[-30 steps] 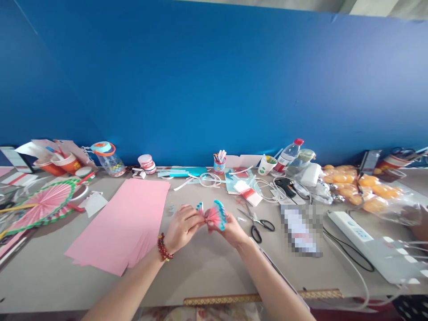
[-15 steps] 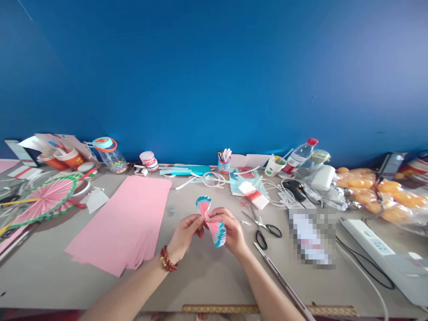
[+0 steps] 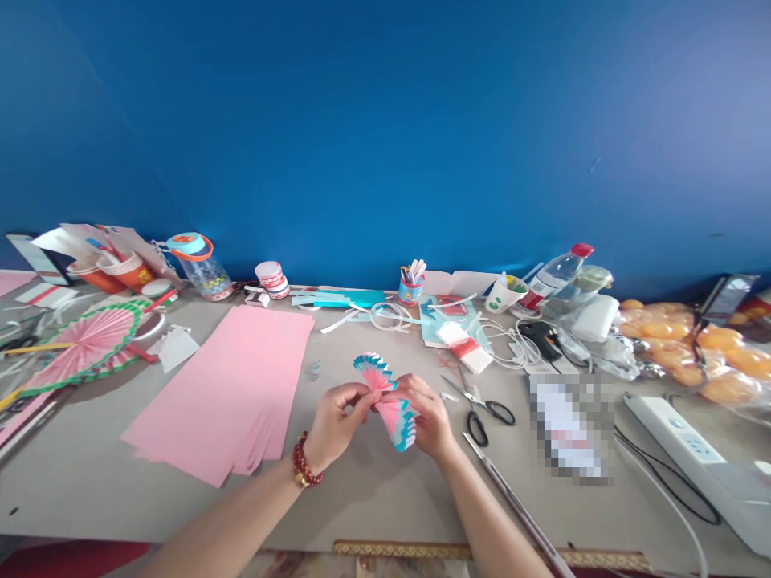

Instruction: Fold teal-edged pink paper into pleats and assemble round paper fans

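Note:
A pleated pink paper fan with blue edges [image 3: 396, 419] is held above the table, pinched at its middle, its two halves spread to either side like a bow. My left hand [image 3: 338, 417], with a red bead bracelet at the wrist, is closed on the pinched centre. My right hand [image 3: 429, 417] is closed on the fan's right side, its fingers partly hidden behind the pleats. Left of my hands lies a stack of pink paper sheets [image 3: 222, 385]. Scissors with black handles [image 3: 482, 405] rest to the right of my right hand.
A metal-coloured strip [image 3: 518, 502] lies beside my right forearm. Finished-looking pink and green fans [image 3: 84, 345] are at the left. Along the wall stand a water bottle [image 3: 201, 269], a small blue cup [image 3: 411, 287] and a plastic bottle [image 3: 551, 281]. A power strip [image 3: 680, 433] lies at right.
The pleats have spread wider, the upper half of the fan opening out more. Both hands stay on the fan. The whole view has shifted slightly.

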Tool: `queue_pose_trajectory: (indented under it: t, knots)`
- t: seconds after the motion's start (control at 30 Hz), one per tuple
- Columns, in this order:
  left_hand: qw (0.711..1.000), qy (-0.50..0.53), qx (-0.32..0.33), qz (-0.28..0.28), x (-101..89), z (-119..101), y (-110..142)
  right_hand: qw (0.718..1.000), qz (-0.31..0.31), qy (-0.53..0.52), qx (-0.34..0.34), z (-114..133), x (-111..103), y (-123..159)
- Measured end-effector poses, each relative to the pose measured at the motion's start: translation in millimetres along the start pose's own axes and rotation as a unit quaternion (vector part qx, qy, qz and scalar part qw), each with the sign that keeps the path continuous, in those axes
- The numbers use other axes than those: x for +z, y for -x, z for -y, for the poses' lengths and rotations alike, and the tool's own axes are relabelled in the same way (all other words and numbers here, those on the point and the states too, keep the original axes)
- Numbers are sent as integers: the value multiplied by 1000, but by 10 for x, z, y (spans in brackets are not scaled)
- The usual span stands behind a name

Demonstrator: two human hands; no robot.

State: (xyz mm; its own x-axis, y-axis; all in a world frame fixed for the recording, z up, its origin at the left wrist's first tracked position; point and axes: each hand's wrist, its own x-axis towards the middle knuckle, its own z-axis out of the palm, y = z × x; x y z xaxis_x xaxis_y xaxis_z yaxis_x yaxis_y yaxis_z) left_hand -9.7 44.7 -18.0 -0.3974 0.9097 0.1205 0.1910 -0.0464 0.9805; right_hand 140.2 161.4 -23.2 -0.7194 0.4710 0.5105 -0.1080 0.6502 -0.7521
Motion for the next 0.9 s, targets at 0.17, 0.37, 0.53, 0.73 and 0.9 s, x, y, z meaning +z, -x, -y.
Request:
queue_pose_trajectory:
  t: [0.17,0.37,0.53,0.73,0.9]
  knots:
    - [997,-57,52,3,-15,-57,26,998,-23,-29,57,-1,41,19]
    - [991,-97,89,15,-43,-80,52,987,-28,-86,131,7,111,36]
    - [984,-114,129,37,-58,-96,57,970,-22,-164,179,-12,122,41]
    - [983,-136,120,20,-31,-38,38,942,-20,-237,237,-61,143,66]
    - [992,-91,72,51,-12,-19,30,929,-4,-298,218,-67,145,82]
